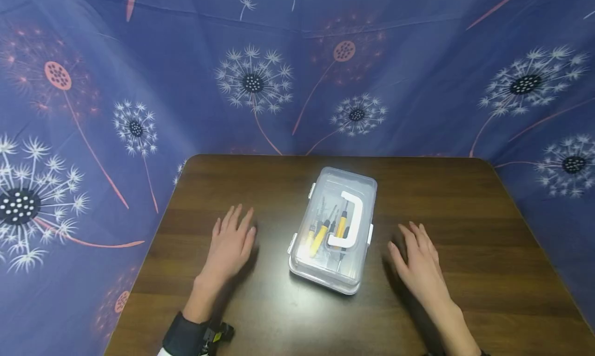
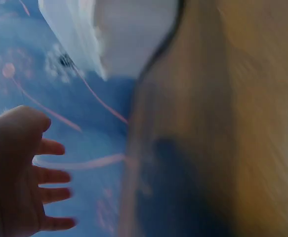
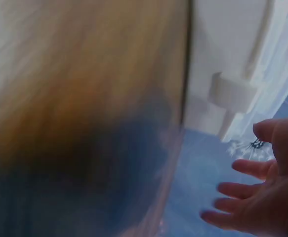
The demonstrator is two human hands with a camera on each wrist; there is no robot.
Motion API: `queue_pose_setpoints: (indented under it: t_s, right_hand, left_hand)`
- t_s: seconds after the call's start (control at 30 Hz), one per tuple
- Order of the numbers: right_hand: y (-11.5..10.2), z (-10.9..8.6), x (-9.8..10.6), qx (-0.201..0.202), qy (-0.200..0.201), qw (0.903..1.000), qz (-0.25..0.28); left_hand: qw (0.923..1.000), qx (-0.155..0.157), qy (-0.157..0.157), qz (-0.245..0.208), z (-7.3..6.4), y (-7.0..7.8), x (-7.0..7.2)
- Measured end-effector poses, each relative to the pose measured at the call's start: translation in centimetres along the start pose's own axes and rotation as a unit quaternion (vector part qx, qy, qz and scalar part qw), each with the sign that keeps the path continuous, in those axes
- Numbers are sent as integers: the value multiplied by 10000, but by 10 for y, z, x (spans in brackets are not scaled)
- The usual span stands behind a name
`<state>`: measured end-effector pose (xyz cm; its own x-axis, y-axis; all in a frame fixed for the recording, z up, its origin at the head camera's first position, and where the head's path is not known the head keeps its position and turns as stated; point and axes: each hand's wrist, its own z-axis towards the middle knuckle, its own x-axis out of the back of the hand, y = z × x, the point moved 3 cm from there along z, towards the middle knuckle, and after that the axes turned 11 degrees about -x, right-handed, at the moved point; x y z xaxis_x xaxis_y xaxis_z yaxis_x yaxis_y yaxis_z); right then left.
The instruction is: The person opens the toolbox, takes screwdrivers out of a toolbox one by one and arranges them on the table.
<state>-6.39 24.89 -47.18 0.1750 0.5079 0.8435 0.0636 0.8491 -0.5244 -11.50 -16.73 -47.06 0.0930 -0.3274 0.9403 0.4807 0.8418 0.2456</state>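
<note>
A clear plastic toolbox (image 1: 332, 273) with a white handle (image 1: 355, 221) lies on the wooden table, its lid closed by white side latches. Through the lid show several yellow-and-black screwdrivers (image 1: 319, 240). To its left, my left hand (image 1: 229, 247) hovers with fingers extended and nothing in them. My right hand (image 1: 420, 268) is to the right of the box, fingers loosely stretched, also holding nothing. In the right wrist view a white latch (image 3: 235, 93) on the box's side shows above the right hand (image 3: 262, 192). The left wrist view has the left hand (image 2: 25, 177) beside the blurred box (image 2: 134, 39).
The brown wooden table (image 1: 418, 190) reaches back to a blue curtain (image 1: 186, 46) printed with dandelions, which surrounds it at the back and sides. A dark band (image 1: 186, 335) with a small device sits on the left wrist.
</note>
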Motion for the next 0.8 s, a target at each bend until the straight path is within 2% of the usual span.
queue_pose_setpoints:
  t_s: [0.13, 0.27, 0.37, 0.47, 0.57, 0.63, 0.8]
  right_hand:
    - [-6, 6, -3, -377, -367, 9971, 546]
    - [-14, 14, -10, -407, -659, 9931, 883]
    - [-19, 18, -17, -435, -943, 9884, 1112]
    - [-22, 19, -25, -688, -1337, 9788, 1394]
    - [-23, 20, -32, -943, -1711, 9628, 1866]
    - [-24, 20, -35, -1033, -1951, 9472, 2324]
    - [-25, 20, -37, -1263, -2577, 8917, 3499]
  left_hand:
    - [9968, -565, 461, -315, 19, 30, 13]
    - [9895, -1302, 590, -223, 47, 70, 26]
    - [9829, -1791, 434, 3, 65, 99, 29]
    - [9743, -2241, 99, 214, 79, 127, 27]
    - [9647, -2579, -235, 476, 88, 149, 21]
    - [9584, -2742, -445, 654, 93, 160, 18]
    - [9463, -2934, -938, 980, 101, 178, 14]
